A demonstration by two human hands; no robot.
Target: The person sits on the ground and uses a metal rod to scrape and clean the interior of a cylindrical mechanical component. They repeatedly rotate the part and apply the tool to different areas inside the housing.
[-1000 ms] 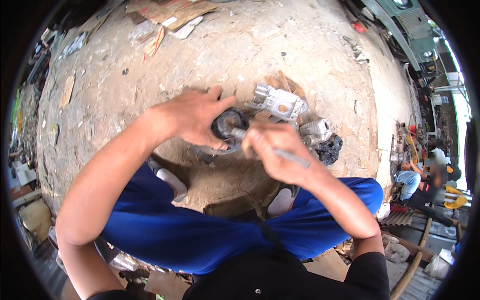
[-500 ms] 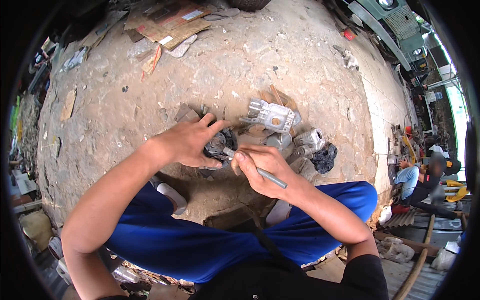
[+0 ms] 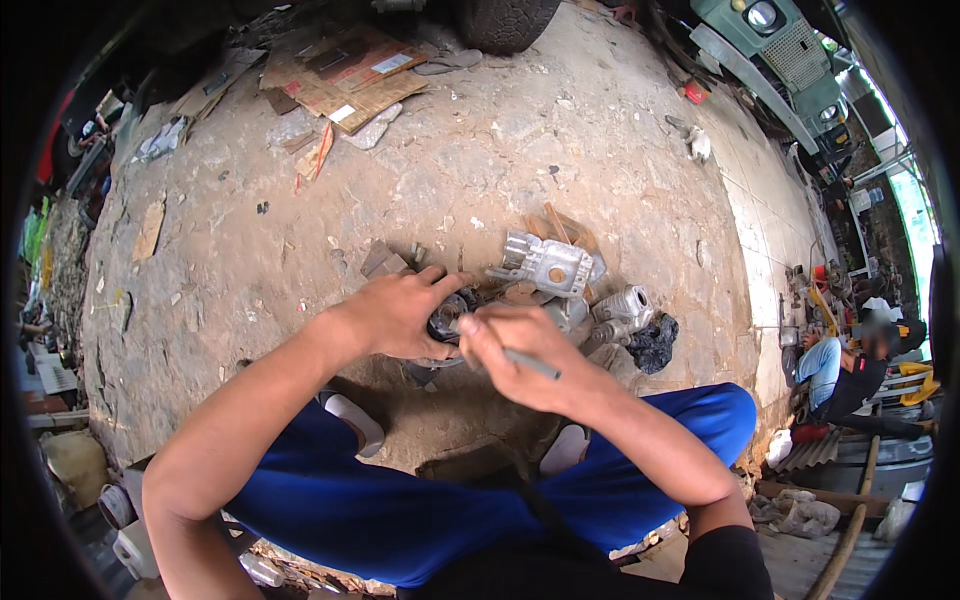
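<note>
My left hand (image 3: 400,316) is curved around a dark, round, hollow-looking part (image 3: 446,318) on the ground between my feet, its thumb near and its fingers on the far side. In my right hand (image 3: 515,350) is a grey rod-shaped tool (image 3: 534,364), gripped in a fist. The tool's back end sticks out past the palm; its front end points toward the dark part and is hidden by my fingers. Just right of my hands lie a pale cast-metal housing (image 3: 550,264), a smaller ribbed metal part (image 3: 622,308) and a crumpled black plastic bag (image 3: 653,344).
Flattened cardboard (image 3: 345,75) lies on the rough floor ahead, near a tyre (image 3: 508,22). A green vehicle front (image 3: 775,50) stands at far right. Another person (image 3: 845,370) sits to the right beside corrugated sheets and a wooden pole (image 3: 850,530).
The view has tilted slightly, showing more of the tyre. My right hand has turned over the dark part, covering the tool's front end. My left hand keeps its hold.
</note>
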